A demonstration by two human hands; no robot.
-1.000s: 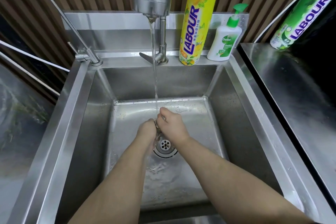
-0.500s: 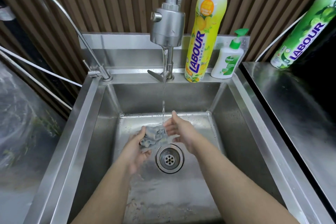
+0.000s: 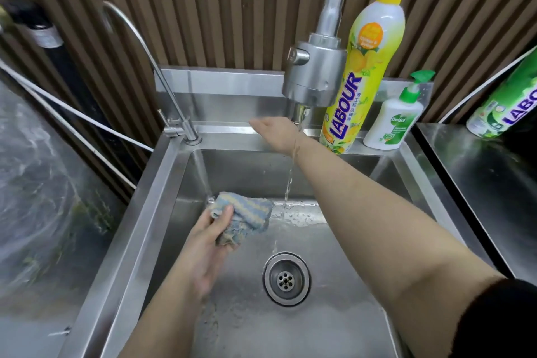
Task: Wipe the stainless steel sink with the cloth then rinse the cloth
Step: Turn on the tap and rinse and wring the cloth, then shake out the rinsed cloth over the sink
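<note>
My left hand point(image 3: 207, 244) holds a bunched blue-and-beige striped cloth point(image 3: 244, 216) low over the left part of the stainless steel sink point(image 3: 345, 311), left of the drain point(image 3: 286, 278). My right hand point(image 3: 276, 134) reaches up to the sink's back ledge under the big spray faucet head point(image 3: 315, 77), fingers stretched out flat, holding nothing. Whether it touches the tap lever is hidden by the hand. A thin stream of water point(image 3: 290, 180) runs from the faucet past my right wrist and lands just right of the cloth.
A tall yellow LABOUR dish-soap bottle point(image 3: 360, 81) and a white Dettol pump bottle point(image 3: 395, 122) stand on the back ledge. A slim second tap point(image 3: 180, 128) rises at the back left. A green LABOUR bottle point(image 3: 505, 104) leans on the steel counter point(image 3: 494, 197) at right.
My right hand let go of the cloth and rose from the basin to the back ledge under the faucet. The left hand now holds the cloth alone, shifted left out of the stream.
</note>
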